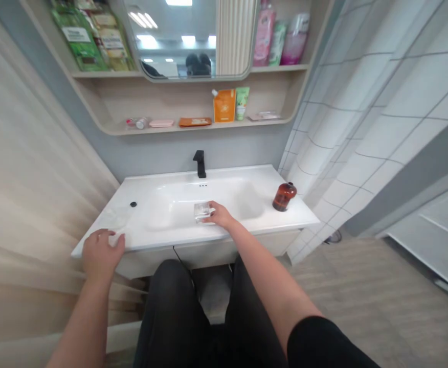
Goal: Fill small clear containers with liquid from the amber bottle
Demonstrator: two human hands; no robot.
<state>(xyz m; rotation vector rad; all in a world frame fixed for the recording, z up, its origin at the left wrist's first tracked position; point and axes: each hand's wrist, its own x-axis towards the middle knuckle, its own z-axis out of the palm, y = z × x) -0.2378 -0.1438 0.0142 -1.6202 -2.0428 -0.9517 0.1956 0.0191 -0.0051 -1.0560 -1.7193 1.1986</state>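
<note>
Glass cup (201, 212) seemingly touching right fingers (211, 208).

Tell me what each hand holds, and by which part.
The right hand grips a clear glass cup by its side. The left hand holds nothing, beside the white sink.

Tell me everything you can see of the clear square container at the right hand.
The clear square container looks like glass or clear plastic, boxy with thick, see-through walls. The view is too blurred to show a lid or contents. It sits in the white basin near the front edge, below and slightly left of the black tap. The fingers of the right hand touch its right side, though whether they grip it is unclear.
</note>
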